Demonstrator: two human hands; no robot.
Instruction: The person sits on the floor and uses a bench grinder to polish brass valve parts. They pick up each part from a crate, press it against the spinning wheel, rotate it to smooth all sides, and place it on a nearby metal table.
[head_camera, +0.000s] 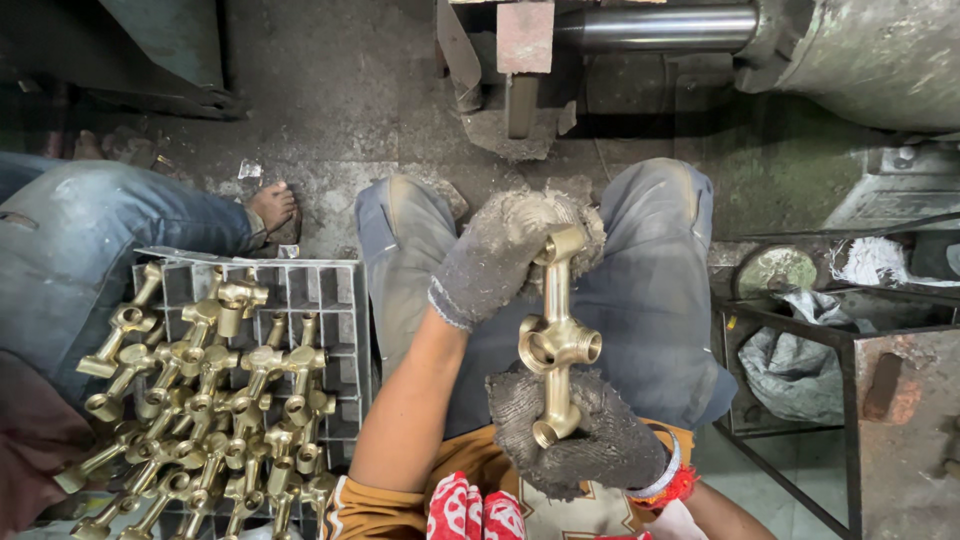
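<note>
Both hands wear thick, dirty grey knit gloves and hold one brass tap fitting (556, 340) upright over my lap. It is a long tube with a threaded cross-shaped body in the middle. My left hand (505, 250) grips its upper end. My right hand (575, 430) cups its lower end from below. My knees in grey trousers sit under the fitting.
A grey plastic crate (325, 290) at my left holds several similar brass fittings (215, 400). Another person's jeans-clad leg and bare foot (272, 207) lie beyond it. A metal frame (850, 400) with rags stands at right. A steel machine shaft (655, 27) is ahead.
</note>
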